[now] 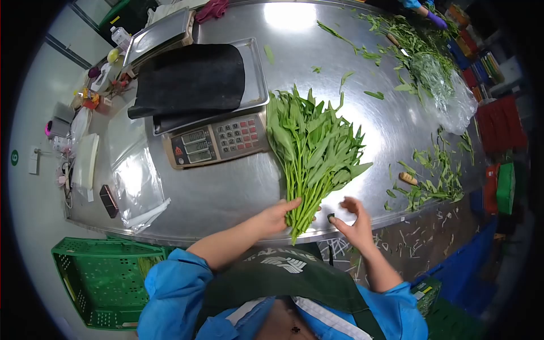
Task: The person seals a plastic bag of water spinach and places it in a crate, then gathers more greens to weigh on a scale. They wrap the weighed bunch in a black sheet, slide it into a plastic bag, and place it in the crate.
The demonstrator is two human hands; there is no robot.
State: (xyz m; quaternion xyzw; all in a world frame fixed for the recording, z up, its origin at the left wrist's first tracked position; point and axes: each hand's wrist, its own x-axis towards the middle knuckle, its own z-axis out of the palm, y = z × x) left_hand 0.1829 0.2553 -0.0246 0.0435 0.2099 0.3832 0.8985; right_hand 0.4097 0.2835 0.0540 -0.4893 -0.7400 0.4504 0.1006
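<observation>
My left hand (277, 217) is closed round the lower stems of a bunch of water spinach (314, 148), its long leaves fanning out away from me over the steel table (226, 195). The cut stem ends point toward my body. To the right of the stems, my right hand (356, 225) is apart from the bunch, thumb and fingers spread. A small dark piece (331, 217) shows at the thumb tip; I cannot make out what it is. Left of the leaves stands a digital scale (226, 139) with a metal tray (258, 73) and a black sheet (192, 79) on it.
Clear plastic bags (136, 181) and a phone (109, 201) lie at the left. A green crate (107, 283) stands below the table edge. Loose greens (439, 175), a wooden-handled tool (408, 178) and a plastic bag (453, 107) lie right. Another person's gloved hand (436, 20) is at the far right.
</observation>
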